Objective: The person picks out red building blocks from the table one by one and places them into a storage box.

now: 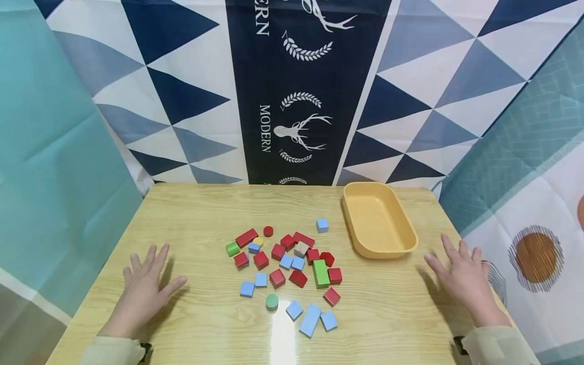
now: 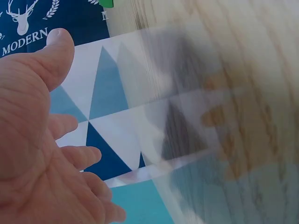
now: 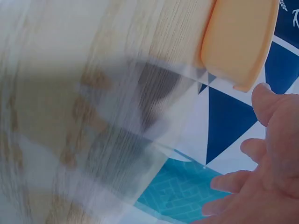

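Both hands hold nothing, with fingers spread. My left hand [image 1: 145, 286] is over the left side of the table; in the left wrist view the same hand [image 2: 46, 135] shows its palm and parted fingers. On the right, my right hand [image 1: 465, 279] is nearest to a yellow plastic tray [image 1: 374, 218], which appears in the right wrist view too. Between the hands lie loose toy blocks: several red ones such as a red cube [image 1: 277, 278], several blue ones such as a long blue block [image 1: 311, 320], a long green block [image 1: 321, 274], and a green cylinder [image 1: 232, 249].
The wooden table [image 1: 191, 213] ends at a patterned cloth [image 1: 292, 91] behind. Teal cloths hang on both sides. One blue cube [image 1: 322, 225] lies apart, left of the tray. A teal round block [image 1: 271, 302] sits near the front of the blocks.
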Motion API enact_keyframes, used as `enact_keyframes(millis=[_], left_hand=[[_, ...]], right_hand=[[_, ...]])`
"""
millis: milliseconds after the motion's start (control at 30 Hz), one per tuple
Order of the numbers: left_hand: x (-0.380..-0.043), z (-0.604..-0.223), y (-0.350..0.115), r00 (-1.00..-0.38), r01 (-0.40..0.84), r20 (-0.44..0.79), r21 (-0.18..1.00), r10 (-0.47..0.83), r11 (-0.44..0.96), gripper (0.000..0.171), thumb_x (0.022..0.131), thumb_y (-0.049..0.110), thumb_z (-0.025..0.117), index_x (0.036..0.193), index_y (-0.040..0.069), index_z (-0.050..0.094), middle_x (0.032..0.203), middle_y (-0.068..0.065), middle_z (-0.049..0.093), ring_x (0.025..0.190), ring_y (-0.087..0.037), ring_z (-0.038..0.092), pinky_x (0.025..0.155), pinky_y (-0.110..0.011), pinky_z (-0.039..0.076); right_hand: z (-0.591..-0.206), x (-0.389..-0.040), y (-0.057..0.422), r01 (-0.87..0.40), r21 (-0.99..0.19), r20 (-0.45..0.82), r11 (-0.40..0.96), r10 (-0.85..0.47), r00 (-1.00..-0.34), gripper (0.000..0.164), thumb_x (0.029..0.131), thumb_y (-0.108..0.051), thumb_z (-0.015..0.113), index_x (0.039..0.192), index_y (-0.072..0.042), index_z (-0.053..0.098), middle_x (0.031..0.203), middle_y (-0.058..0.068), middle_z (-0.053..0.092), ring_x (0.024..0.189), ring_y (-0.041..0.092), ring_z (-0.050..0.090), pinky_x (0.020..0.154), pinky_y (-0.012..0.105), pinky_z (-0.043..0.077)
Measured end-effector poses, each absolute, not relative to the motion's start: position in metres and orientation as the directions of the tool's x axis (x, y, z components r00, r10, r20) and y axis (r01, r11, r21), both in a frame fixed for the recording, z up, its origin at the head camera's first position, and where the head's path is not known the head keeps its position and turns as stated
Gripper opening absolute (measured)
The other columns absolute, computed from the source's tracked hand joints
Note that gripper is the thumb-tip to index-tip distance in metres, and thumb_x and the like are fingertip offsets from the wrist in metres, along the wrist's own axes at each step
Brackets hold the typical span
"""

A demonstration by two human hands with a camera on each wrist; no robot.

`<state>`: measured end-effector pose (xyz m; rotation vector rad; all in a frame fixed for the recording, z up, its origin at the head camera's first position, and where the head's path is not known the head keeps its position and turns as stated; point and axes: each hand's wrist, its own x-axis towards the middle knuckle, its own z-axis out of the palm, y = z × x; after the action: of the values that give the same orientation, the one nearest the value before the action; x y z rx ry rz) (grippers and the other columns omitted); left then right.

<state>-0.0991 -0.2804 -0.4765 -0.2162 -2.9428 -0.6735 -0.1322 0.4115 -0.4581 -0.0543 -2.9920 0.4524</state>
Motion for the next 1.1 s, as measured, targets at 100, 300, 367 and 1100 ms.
enact_keyframes(millis=[100, 300, 367, 1100], left_hand=[[-0.097, -0.477, -0.278, -0.983, 0.164, 0.146, 0.426, 0.111, 0.890, 0.092, 0.095, 0.048, 0.062, 0.158, 0.008, 0.009, 0.152, -0.036, 0.006, 0.128, -0.049, -0.025, 0.097, -0.080, -0.006], [-0.097, -0.473, -0.259, -0.974, 0.209, 0.173, 0.446, 0.145, 0.870, 0.083, 0.093, 0.044, 0.066, 0.151, -0.003, 0.030, 0.150, -0.035, 0.023, 0.134, -0.053, 0.000, 0.102, -0.077, 0.007], [-0.098, -0.473, -0.246, -0.970, 0.224, 0.186, 0.457, 0.154, 0.861, 0.078, 0.093, 0.043, 0.067, 0.148, -0.003, 0.037, 0.149, -0.031, 0.031, 0.135, -0.050, 0.015, 0.104, -0.072, 0.016], [-0.082, -0.474, -0.141, -0.892, 0.451, 0.257, 0.497, 0.371, 0.741, 0.058, 0.085, 0.035, 0.078, 0.134, 0.009, 0.061, 0.136, -0.006, 0.057, 0.123, -0.018, 0.047, 0.097, -0.047, 0.047]], right_hand=[[-0.454, -0.131, 0.402, -0.005, -0.315, 0.150, 0.949, 0.045, -0.988, 0.077, 0.102, -0.048, 0.046, 0.157, -0.005, 0.015, 0.144, 0.048, 0.009, 0.125, 0.062, -0.012, 0.093, 0.083, -0.001], [-0.443, -0.130, 0.360, -0.199, -0.434, 0.363, 0.879, -0.031, -0.931, 0.062, 0.096, -0.029, 0.065, 0.143, 0.006, 0.044, 0.138, 0.042, 0.036, 0.132, 0.056, 0.012, 0.101, 0.076, 0.015], [-0.441, -0.132, 0.344, -0.262, -0.465, 0.406, 0.846, -0.060, -0.912, 0.055, 0.094, -0.025, 0.069, 0.137, 0.006, 0.052, 0.134, 0.039, 0.044, 0.131, 0.054, 0.021, 0.101, 0.074, 0.020], [-0.471, -0.139, 0.279, -0.244, -0.447, 0.320, 0.861, -0.101, -0.942, 0.028, 0.091, -0.025, 0.073, 0.111, -0.006, 0.074, 0.104, 0.012, 0.069, 0.103, 0.032, 0.054, 0.083, 0.058, 0.047]])
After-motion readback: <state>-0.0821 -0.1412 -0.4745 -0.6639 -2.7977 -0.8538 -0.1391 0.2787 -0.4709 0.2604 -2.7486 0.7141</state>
